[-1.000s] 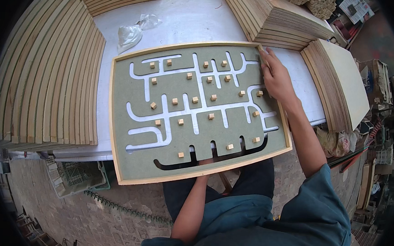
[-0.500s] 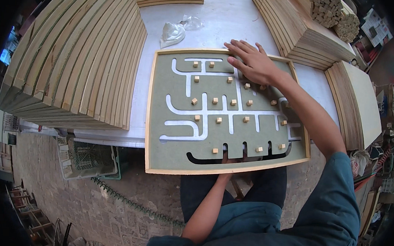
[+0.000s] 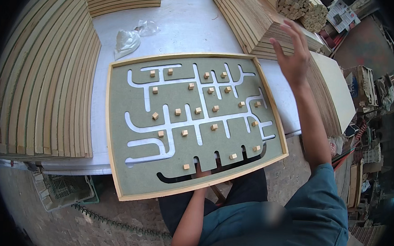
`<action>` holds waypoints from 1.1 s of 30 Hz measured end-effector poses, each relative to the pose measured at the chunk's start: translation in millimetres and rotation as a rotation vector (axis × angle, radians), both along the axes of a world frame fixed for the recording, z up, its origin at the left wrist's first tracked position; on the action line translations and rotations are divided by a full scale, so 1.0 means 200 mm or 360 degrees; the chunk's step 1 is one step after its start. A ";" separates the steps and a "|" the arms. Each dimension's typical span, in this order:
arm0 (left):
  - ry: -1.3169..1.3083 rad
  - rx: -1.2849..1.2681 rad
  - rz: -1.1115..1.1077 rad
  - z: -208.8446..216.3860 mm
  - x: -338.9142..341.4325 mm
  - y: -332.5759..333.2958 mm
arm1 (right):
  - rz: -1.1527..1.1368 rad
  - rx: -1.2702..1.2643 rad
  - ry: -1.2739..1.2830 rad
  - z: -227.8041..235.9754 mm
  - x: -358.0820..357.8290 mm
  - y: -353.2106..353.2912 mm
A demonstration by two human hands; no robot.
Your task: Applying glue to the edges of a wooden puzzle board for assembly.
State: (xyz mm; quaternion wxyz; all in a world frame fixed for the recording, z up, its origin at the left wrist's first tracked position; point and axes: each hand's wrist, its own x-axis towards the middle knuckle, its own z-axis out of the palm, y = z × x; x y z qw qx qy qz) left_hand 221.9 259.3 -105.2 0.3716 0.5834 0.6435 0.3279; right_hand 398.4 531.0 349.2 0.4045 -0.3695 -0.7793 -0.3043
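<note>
One hand (image 3: 294, 61), the right, has moved off the framed board (image 3: 187, 150).

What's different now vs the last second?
The right hand was at the framed board's right edge, then over its top right part; now it is off to the right, fingers spread, clear of the board. Unchanged: left hand under the near edge, mostly hidden; small wooden blocks in their spots; plastic bag behind.

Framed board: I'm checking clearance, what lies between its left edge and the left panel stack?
The head view shows only white tabletop between the framed board and left panel stack.
</note>
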 end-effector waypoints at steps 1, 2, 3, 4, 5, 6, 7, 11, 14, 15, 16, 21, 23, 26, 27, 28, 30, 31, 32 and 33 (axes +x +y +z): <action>-0.0005 -0.0003 -0.0007 0.02 0.01 0.00 | -0.0007 -0.0003 -0.0005 0.01 0.03 0.02; -0.0061 -0.0040 -0.0006 0.09 0.03 0.00 | -0.0037 -0.0049 -0.0027 0.00 0.06 0.04; -0.0115 -0.0076 -0.0002 0.15 0.04 0.01 | -0.0064 -0.0094 -0.0048 -0.01 0.09 0.06; -0.0159 -0.0112 0.0009 0.25 0.03 0.02 | -0.0068 -0.0096 -0.0044 -0.04 0.10 0.08; -0.0205 -0.0151 0.0021 0.36 0.03 0.03 | -0.0055 -0.0077 -0.0018 -0.07 0.12 0.10; -0.0249 -0.0190 0.0039 0.46 0.02 0.04 | -0.0035 -0.0060 0.0010 -0.09 0.13 0.11; -0.0293 -0.0229 0.0063 0.55 0.00 0.05 | -0.0027 -0.0065 0.0013 -0.10 0.13 0.13; -0.0566 -0.0701 0.0194 0.81 -0.04 0.10 | -0.0060 0.0067 0.0005 -0.12 0.13 0.15; -0.0568 -0.0637 0.0114 0.72 -0.03 0.09 | -0.0038 0.0070 0.0050 -0.13 0.12 0.16; -0.0568 -0.0603 0.0074 0.70 0.00 0.10 | -0.0009 0.0065 0.0080 -0.13 0.12 0.17; -0.0571 -0.0572 0.0028 0.68 0.00 0.08 | -0.0012 0.0063 0.0080 -0.13 0.13 0.17; -0.0552 -0.0405 -0.0142 0.58 0.03 0.07 | -0.0026 0.0150 0.0045 -0.13 0.12 0.19; -0.0518 -0.0335 -0.0168 0.54 0.03 0.02 | 0.0007 0.0106 0.0051 -0.12 0.12 0.20; -0.0456 -0.0219 -0.0191 0.47 0.01 0.01 | -0.0046 0.0026 -0.0013 -0.06 0.18 0.20; -0.0431 -0.0213 -0.0141 0.48 0.03 0.01 | -0.0078 0.0024 -0.0041 -0.03 0.19 0.20; -0.0481 -0.0249 -0.0111 0.48 0.05 0.01 | -0.0140 0.0016 -0.0064 0.01 0.19 0.19; -0.0583 -0.0331 -0.0044 0.49 0.07 0.00 | -0.0060 0.0034 -0.0060 0.08 0.07 0.17; -0.0632 -0.0368 -0.0004 0.48 0.06 -0.01 | -0.0115 0.0073 -0.0012 0.09 -0.02 0.15; -0.0698 -0.0405 0.0004 0.47 0.08 0.00 | -0.0201 0.0115 0.0016 0.11 -0.10 0.13; -0.0763 -0.0442 0.0012 0.46 0.09 0.00 | -0.0080 0.0057 0.0068 0.12 -0.21 0.13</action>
